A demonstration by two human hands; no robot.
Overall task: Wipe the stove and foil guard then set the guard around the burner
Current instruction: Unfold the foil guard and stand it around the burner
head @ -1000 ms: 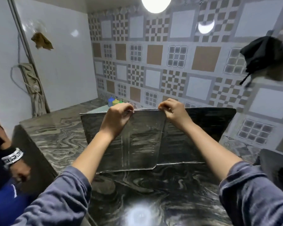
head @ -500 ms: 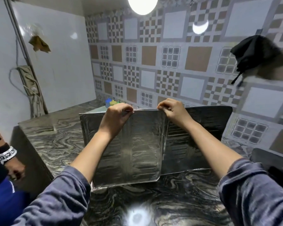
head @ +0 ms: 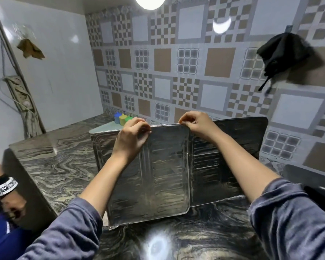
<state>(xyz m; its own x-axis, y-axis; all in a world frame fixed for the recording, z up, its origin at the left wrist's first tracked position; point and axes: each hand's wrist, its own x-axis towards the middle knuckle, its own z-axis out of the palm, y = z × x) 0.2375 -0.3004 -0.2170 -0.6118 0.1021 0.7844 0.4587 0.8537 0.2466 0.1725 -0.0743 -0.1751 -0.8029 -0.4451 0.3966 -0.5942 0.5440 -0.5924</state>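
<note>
The foil guard [head: 165, 177] stands upright on the marbled counter, a silver folding sheet of embossed panels. Its middle panel faces me; the right panel [head: 233, 156] angles back toward the tiled wall, and a left panel edge shows behind my left forearm. My left hand [head: 131, 139] pinches the top edge of the middle panel. My right hand [head: 195, 122] pinches the same top edge at the fold with the right panel. The stove's dark edge [head: 308, 179] shows at the far right, mostly out of frame. No cloth is visible in either hand.
The dark marbled counter [head: 64, 166] runs left and toward me. Coloured small containers [head: 123, 118] sit on a pale board behind the guard. A black bag [head: 285, 51] hangs on the tiled wall. Another person's hand with a wristband [head: 6, 190] is at the left edge.
The middle panel has swung toward me and folded more sharply against the right panel. Both hands keep their pinch on the top edge, and the view has dropped slightly closer.
</note>
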